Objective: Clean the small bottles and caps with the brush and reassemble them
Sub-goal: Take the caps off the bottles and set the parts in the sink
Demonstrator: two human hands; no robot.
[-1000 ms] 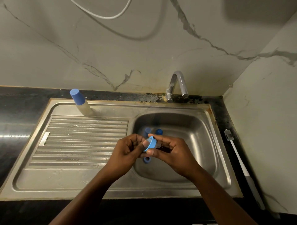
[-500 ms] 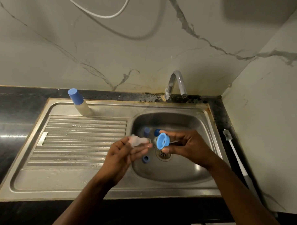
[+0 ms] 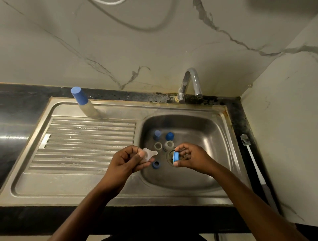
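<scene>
Hands first, low over the sink point(image 3: 96, 189). The left hand point(image 3: 127, 162) hovers at the basin's left wall, fingers curled, pinching a clear teat point(image 3: 149, 154) between thumb and fingertips, its nipple pointing right. The right hand point(image 3: 191, 157) hangs over the drain point(image 3: 171, 157), gripping a blue ring point(image 3: 176, 156) by its edge between thumb and fingers, the ring's open face turned left. The two hands are apart, with a gap of bare steel between them.

Just below the teat, on the basin floor, sits a small blue collar point(image 3: 156, 164). Beyond the hands stand two clear bottles point(image 3: 158, 146) side by side, mouths up, and behind those two blue caps point(image 3: 169, 136), the left one paler and blurred.

To the right, on the dark counter beside the sink, lies the brush point(image 3: 251, 154), bristle head at the far end, handle running towards me along the wall.

On the left, the ribbed drainboard point(image 3: 86, 142) is bare along its ridges. At its far edge stands a capped bottle point(image 3: 82, 103), blue cap on top, leaning left in this wide view.

Farther back, the tap point(image 3: 189, 84) curves over the basin's rear rim, with no water that I can see. Behind it rises the veined marble wall point(image 3: 137, 43), a white cable point(image 3: 106, 1) looping at the top.
</scene>
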